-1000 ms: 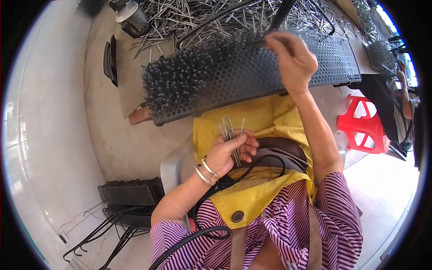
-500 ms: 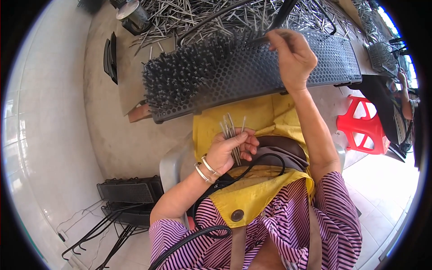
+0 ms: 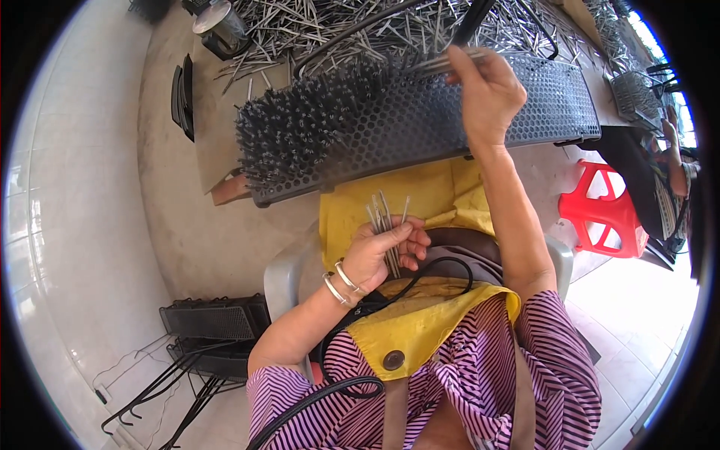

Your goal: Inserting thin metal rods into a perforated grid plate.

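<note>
A loose bunch of thin silvery metal rods (image 3: 380,214) stands upright in my left hand (image 3: 386,251), which is closed round it above my lap. My right hand (image 3: 491,97) is over the far edge of a black perforated rack (image 3: 442,120). Its thumb and fingers pinch several thin metal strips (image 3: 435,66) pointing left; their exact number is unclear. Many dark rod-like pieces with pale tips (image 3: 292,127) fill the left part of the rack, standing in its holes. Toward the right the holes hold nothing.
A big heap of loose metal strips (image 3: 315,26) covers the table behind the rack. A metal can (image 3: 221,26) stands at its left. Black racks (image 3: 210,319) lie on the floor at lower left. To the right are a red stool (image 3: 604,210) and another person's arm (image 3: 675,157).
My right hand has shifted slightly left, and the strips in its pinch now show more plainly. My left hand has stayed almost still with its rods.
</note>
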Motion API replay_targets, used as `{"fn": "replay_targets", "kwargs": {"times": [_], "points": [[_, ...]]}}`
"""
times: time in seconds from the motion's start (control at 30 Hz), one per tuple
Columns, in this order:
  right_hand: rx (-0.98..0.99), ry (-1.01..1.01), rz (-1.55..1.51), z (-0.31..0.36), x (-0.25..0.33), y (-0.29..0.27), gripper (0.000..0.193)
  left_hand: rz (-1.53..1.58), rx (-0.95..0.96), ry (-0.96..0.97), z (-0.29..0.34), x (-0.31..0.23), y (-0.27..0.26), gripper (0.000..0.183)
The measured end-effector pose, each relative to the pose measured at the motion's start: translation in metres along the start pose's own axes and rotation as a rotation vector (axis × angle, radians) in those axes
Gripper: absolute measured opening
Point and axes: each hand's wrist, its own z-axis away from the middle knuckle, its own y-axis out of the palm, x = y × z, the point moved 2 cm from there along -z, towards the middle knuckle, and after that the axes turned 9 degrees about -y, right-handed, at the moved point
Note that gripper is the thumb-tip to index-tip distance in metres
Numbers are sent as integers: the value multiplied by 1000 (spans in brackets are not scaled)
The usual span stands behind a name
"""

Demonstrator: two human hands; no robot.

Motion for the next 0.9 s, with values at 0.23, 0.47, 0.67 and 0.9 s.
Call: {"fn": "replay_targets", "kwargs": {"times": [0.23,0.47,0.67,0.9], "points": [[-3,-41,-46,4,-7,2,8,-17,-19,-10,1,0,0,21],[126,-262,184,5,-7,5,8,-29,-3,3,-1,-1,-2,22],[320,-240,412,-8,8,16,13,-54,-6,35,1,-3,-2,24],[518,-431,601,-23,9,30,17,-40,-4,36,2,-1,-2,25]]}}
